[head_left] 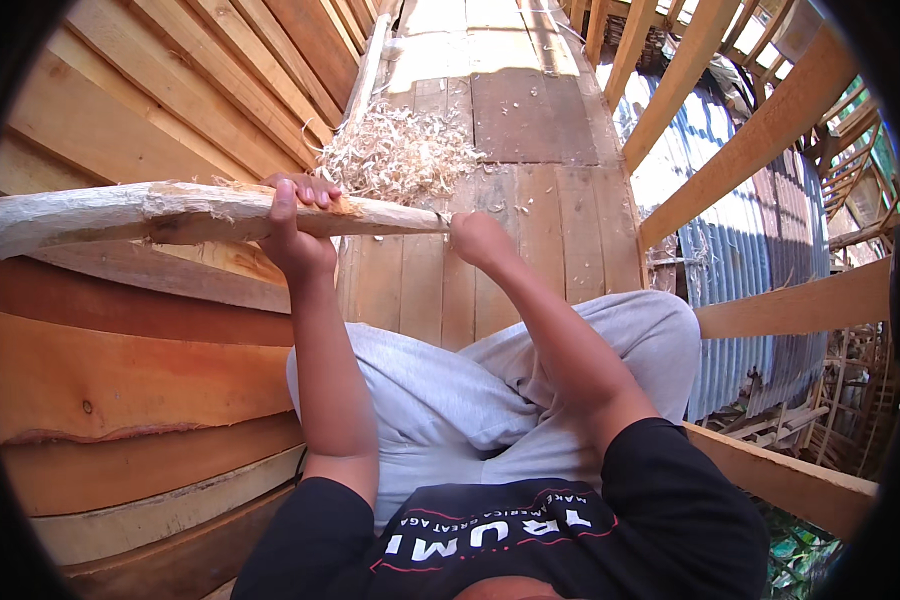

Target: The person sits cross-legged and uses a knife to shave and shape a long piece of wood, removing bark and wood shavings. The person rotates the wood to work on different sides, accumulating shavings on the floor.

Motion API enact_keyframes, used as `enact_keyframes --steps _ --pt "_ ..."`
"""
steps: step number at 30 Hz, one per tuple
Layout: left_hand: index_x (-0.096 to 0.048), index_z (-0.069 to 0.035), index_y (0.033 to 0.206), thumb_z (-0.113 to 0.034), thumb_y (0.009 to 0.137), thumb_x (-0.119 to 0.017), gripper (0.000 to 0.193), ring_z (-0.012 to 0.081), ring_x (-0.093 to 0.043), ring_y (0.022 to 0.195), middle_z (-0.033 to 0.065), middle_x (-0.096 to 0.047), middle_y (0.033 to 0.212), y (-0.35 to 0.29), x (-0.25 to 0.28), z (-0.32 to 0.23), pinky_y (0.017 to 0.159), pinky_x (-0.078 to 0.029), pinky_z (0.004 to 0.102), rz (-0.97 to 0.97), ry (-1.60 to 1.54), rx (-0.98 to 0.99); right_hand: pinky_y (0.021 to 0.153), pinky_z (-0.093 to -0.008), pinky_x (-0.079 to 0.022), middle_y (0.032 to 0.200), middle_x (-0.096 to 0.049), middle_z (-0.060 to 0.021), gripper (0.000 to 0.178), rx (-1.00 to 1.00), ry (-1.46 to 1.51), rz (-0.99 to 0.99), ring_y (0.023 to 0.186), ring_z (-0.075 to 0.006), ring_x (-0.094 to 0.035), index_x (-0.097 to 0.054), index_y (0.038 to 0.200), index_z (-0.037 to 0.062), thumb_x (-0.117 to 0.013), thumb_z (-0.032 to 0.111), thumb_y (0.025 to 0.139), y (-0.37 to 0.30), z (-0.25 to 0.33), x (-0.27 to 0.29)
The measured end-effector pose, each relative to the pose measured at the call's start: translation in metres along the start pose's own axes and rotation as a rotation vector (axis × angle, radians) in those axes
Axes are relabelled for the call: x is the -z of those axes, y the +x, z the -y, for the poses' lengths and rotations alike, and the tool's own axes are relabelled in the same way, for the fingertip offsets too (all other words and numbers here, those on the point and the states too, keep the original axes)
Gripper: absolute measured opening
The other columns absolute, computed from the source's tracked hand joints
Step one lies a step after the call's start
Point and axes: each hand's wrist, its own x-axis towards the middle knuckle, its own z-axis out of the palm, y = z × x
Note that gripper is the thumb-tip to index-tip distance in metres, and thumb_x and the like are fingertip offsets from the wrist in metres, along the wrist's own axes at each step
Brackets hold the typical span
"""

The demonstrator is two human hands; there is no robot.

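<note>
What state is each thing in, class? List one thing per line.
Wooden pole: held crosswise, rough, unevenly pale.
Left hand: closed around the pole.
Right hand: closed at the pole's thin end, contents hidden.
Wood shavings: loose, heaped and scattered.
Plank floor: partly sunlit, littered with shavings.
Grey trousers: creased, bent at the knees.
Corrugated sheets: partly sunlit, partly shaded.

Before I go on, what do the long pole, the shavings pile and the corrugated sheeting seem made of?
Pole: bare wood, roughly hewn, shown by pale, uneven faces with torn fibres.
Shavings pile: thin unfinished wood, judging by the pale, curled strips.
Corrugated sheeting: probably metal, from its regular ridges and bluish-grey look; whether painted or bare, I can't tell.
</note>
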Motion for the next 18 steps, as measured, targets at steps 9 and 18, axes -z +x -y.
enact_keyframes --steps 9,18 --pt "-0.047 -0.01 0.08 -0.024 0.085 -0.061 0.02 0.0155 -0.046 0.066 0.002 -0.043 0.071 0.001 0.001 0.002 0.074 -0.046 0.0377 0.059 0.007 0.028 0.087 -0.0488 -0.05 0.107 -0.064 -0.0303 0.032 -0.096 0.046 0.052 0.105 -0.0409 -0.063 -0.067 0.103 -0.0051 -0.046 0.015 0.089 0.008 -0.028 0.002" --pt "-0.048 -0.01 0.086 -0.018 0.085 -0.06 0.014 0.0169 -0.048 0.064 0.0045 -0.046 0.071 -0.01 0.004 0.006 0.07 -0.047 0.0397 0.199 -0.092 0.008 0.096 -0.0489 -0.044 0.114 -0.062 -0.0309 0.057 -0.238 0.39 0.023 0.109 -0.0435 -0.06 -0.064 0.109 -0.0083 -0.032 0.035 0.09 -0.004 0.018 0.021"
